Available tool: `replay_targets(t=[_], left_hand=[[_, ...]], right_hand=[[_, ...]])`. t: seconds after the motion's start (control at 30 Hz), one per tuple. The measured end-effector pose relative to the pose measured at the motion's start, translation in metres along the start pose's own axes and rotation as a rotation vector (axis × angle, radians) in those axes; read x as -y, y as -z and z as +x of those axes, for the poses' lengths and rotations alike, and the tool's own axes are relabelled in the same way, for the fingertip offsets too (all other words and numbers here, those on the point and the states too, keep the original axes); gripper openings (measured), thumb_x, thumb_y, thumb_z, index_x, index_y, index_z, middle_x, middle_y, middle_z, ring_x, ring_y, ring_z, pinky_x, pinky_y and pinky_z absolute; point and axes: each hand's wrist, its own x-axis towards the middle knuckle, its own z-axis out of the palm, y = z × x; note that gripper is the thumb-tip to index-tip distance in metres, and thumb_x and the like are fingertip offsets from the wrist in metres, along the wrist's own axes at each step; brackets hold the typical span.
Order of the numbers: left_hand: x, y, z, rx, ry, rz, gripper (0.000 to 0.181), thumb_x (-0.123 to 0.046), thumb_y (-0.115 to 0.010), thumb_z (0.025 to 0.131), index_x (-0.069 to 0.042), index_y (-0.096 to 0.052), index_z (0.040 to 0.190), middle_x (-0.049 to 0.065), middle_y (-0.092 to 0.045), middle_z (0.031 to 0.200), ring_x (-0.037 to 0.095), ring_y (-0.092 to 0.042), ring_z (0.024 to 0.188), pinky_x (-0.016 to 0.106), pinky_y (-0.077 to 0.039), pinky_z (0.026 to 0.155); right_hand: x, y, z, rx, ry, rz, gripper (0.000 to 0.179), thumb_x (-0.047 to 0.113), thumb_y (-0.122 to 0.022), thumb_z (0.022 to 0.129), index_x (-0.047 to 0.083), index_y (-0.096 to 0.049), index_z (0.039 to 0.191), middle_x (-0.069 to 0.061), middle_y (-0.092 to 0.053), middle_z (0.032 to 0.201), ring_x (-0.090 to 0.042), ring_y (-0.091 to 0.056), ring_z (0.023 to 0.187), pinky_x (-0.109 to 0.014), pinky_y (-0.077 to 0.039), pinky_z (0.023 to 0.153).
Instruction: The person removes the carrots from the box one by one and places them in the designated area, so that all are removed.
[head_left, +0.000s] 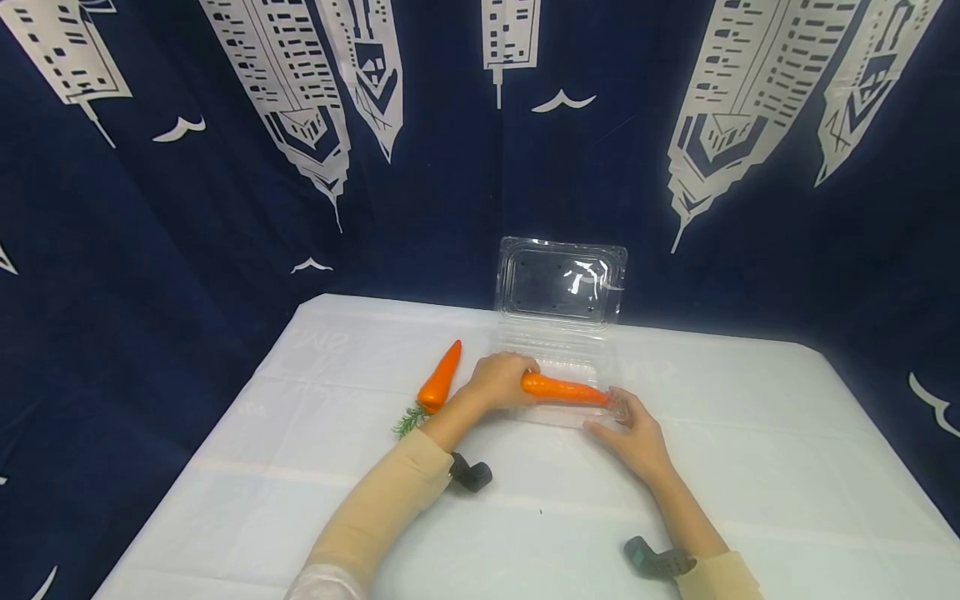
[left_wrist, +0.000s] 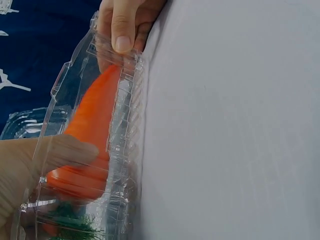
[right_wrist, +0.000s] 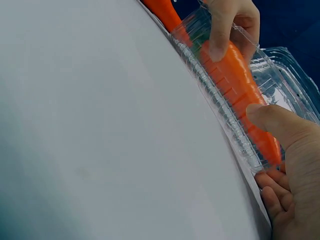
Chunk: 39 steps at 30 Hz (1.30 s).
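Note:
An orange carrot (head_left: 564,389) lies lengthwise inside the lower half of a clear plastic clamshell container (head_left: 543,418), its narrow tip to the right. My left hand (head_left: 501,381) reaches into the container and grips the carrot's thick end, thumb on the near side; green leaves (left_wrist: 75,225) show below that hand in the left wrist view. My right hand (head_left: 637,442) holds the container's right end, with the thumb at the front wall and the fingers around the corner beside the tip. The clear lid (head_left: 560,283) stands raised behind.
A second carrot (head_left: 442,379) with green leaves (head_left: 412,420) lies on the white-covered table (head_left: 525,550), left of the container. Dark wrist straps (head_left: 471,473) show on both arms. A navy curtain (head_left: 450,225) with white building prints hangs behind the table.

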Motion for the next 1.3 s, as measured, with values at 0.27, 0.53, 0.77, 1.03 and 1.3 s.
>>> replay_targets(t=[0.27,0.53,0.77,1.03,1.3], left_hand=[[0.002,0.004,-0.006,-0.114,-0.041,-0.064,0.039,-0.031,-0.077,0.08,-0.016,-0.07,0.115,-0.003,-0.071,0.103,0.015,-0.061,0.088,0.029,-0.048,0.074],[-0.001,0.015,-0.011,-0.252,-0.029,-0.123,0.038,-0.037,-0.076,0.08,-0.012,-0.07,0.109,-0.003,-0.068,0.09,0.012,-0.054,0.071,0.023,-0.043,0.065],[-0.001,0.02,-0.017,-0.321,0.035,-0.218,0.039,-0.036,-0.075,0.078,-0.012,-0.071,0.108,-0.003,-0.068,0.084,0.013,-0.055,0.067,0.022,-0.044,0.062],[0.004,0.02,-0.027,-0.415,0.127,-0.352,0.032,-0.036,-0.075,0.074,-0.013,-0.069,0.095,-0.004,-0.064,0.073,0.012,-0.053,0.06,0.023,-0.042,0.054],[0.001,0.023,-0.041,-0.51,0.225,-0.424,0.031,-0.039,-0.075,0.073,-0.014,-0.07,0.091,-0.004,-0.063,0.07,0.013,-0.054,0.06,0.026,-0.043,0.054]], right_hand=[[-0.004,-0.002,0.001,-0.009,0.02,0.03,0.078,0.035,-0.078,0.082,0.004,-0.04,0.143,-0.019,-0.053,0.138,-0.037,-0.048,0.125,-0.051,-0.039,0.103],[-0.004,-0.002,0.001,-0.004,0.001,0.03,0.081,0.036,-0.078,0.083,0.005,-0.037,0.145,-0.019,-0.049,0.142,-0.038,-0.045,0.128,-0.053,-0.036,0.104],[-0.004,-0.002,0.002,-0.006,0.007,0.022,0.08,0.035,-0.077,0.083,0.003,-0.038,0.145,-0.02,-0.049,0.141,-0.039,-0.046,0.127,-0.052,-0.037,0.104],[-0.004,-0.003,0.003,-0.018,0.021,0.022,0.079,0.035,-0.078,0.083,0.003,-0.039,0.144,-0.021,-0.051,0.139,-0.039,-0.047,0.126,-0.051,-0.038,0.104],[-0.004,-0.003,0.002,-0.038,0.036,0.016,0.077,0.034,-0.078,0.083,0.002,-0.041,0.142,-0.022,-0.052,0.137,-0.039,-0.049,0.124,-0.05,-0.039,0.102]])
